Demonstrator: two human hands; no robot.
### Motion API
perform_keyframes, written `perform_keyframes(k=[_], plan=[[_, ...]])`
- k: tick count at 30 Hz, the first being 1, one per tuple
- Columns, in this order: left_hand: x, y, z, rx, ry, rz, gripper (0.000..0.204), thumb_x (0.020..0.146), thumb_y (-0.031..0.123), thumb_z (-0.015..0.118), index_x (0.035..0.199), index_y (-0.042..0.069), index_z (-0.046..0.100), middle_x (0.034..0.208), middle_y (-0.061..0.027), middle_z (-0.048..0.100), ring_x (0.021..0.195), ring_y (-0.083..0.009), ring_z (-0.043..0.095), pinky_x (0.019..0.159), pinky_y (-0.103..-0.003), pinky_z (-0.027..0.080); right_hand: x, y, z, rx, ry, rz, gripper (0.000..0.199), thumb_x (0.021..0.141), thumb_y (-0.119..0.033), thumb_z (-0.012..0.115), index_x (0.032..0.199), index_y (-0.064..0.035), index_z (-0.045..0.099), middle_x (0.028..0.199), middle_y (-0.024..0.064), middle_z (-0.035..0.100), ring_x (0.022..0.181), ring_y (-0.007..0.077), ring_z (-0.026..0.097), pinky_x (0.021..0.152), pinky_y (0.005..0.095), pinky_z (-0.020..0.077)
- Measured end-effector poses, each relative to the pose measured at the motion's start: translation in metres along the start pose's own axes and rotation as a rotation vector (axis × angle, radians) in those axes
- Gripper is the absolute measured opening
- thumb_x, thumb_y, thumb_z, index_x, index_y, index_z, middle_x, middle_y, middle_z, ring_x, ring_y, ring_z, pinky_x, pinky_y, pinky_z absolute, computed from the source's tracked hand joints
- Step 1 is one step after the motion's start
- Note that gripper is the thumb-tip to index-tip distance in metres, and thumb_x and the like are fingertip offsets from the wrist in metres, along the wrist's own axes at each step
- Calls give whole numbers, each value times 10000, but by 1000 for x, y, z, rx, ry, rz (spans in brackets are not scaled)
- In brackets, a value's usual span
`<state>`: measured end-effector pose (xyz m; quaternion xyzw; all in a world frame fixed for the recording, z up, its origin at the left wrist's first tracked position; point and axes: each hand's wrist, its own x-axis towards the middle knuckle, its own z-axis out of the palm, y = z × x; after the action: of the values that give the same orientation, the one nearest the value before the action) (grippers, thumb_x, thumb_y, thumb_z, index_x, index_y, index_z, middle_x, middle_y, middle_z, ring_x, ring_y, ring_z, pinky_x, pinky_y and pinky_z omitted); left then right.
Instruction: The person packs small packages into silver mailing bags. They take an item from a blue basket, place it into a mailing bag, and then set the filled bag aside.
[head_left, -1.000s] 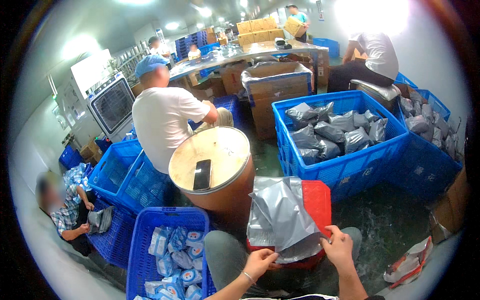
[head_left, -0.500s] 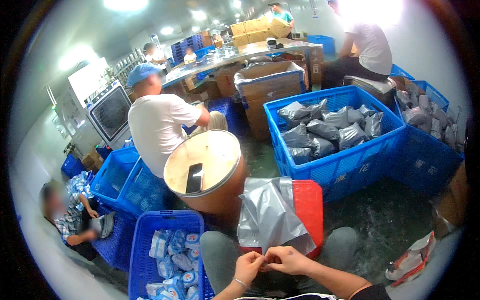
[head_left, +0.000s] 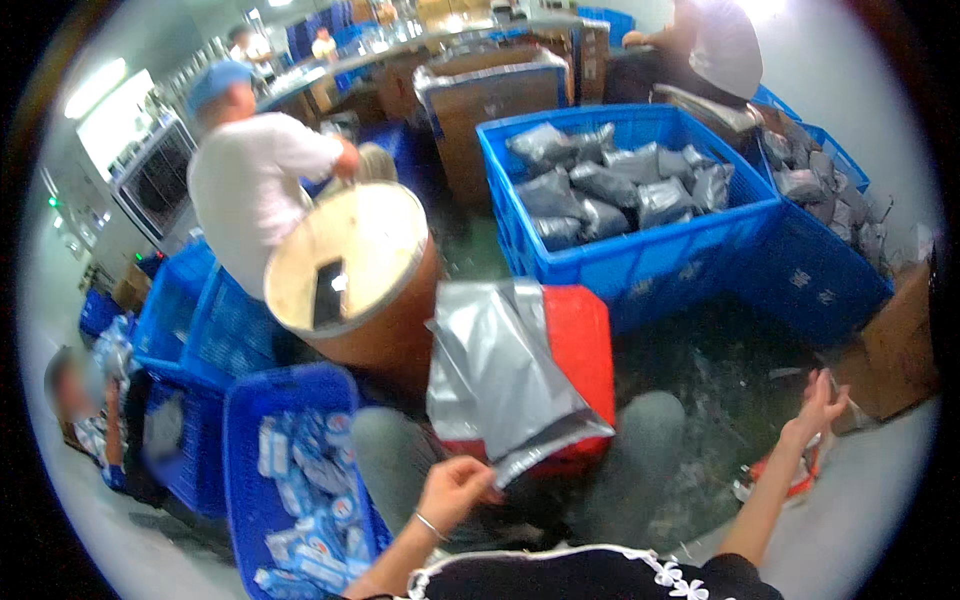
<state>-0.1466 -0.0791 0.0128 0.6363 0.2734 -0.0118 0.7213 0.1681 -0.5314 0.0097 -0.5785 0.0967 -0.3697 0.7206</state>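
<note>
My left hand (head_left: 458, 490) is closed in a pinch on the lower corner of a silver-grey plastic mailing bag (head_left: 495, 365). That bag lies slanted over more grey bags on a red box-like seat (head_left: 582, 335) between my knees. Out to the right, my right hand (head_left: 820, 408) is raised with its fingers apart, and I see nothing in it. Just below it, a crumpled white and red plastic bag (head_left: 797, 480) is on the floor, partly hidden by my forearm.
A blue crate of blue-and-white packets (head_left: 300, 490) stands at my left. Ahead are a round drum (head_left: 385, 225) with a phone (head_left: 328, 292) on top and a large blue crate (head_left: 640, 265) of filled grey bags. A cardboard box (head_left: 890, 345) is at right; several people sit around.
My hands have parted. The right one has swung far out to the right and opened, while the left keeps the bag's corner. The view has tilted down and turned right.
</note>
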Motion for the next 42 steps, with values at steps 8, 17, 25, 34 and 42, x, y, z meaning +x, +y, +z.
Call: perform_keyframes(k=[8, 17, 25, 34, 42], plan=[[38, -5, -22, 1323, 175, 1179, 292, 734, 152, 716, 1018, 208, 672, 1479, -124, 412, 1398, -384, 324, 1120, -595, 234, -169, -32, 159, -294, -1638, -1138, 681, 728, -110, 694, 1379, -223, 530, 1473, 78, 462, 1384, 260, 411, 1151, 544, 242], [39, 29, -7, 997, 260, 1019, 118, 775, 124, 679, 784, 61, 579, 951, -98, 701, 864, -289, 683, 682, -364, 540, -214, -8, 195, 190, -1758, -749, 216, 913, -181, 589, 1061, -61, 690, 1041, 113, 700, 970, 266, 674, 834, 399, 515], [95, 12, 3, 319, 475, 405, 471, 1008, 379, 534, 787, -35, 563, 582, -100, 463, 594, -148, 399, 543, -349, 369, -253, 11, 208, -239, -1459, 131, 496, 1026, -351, 471, 775, 52, 615, 649, 200, 553, 569, 232, 531, 586, 399, 418], [115, -3, 11, 534, 531, 358, 493, 1010, 388, 477, 805, -48, 584, 667, -213, 555, 601, -284, 509, 618, -410, 424, -257, 22, 221, -405, -1416, 507, 568, 986, -398, 546, 616, 33, 568, 517, 50, 427, 526, 107, 417, 505, 359, 342], [120, -2, 6, 471, 557, 337, 258, 921, 181, 530, 1090, -10, 489, 838, -302, 625, 789, -467, 614, 708, -503, 464, -253, 21, 227, -633, -1448, -203, 361, 994, -403, 481, 992, -67, 612, 798, 246, 663, 784, 455, 639, 668, 537, 477]])
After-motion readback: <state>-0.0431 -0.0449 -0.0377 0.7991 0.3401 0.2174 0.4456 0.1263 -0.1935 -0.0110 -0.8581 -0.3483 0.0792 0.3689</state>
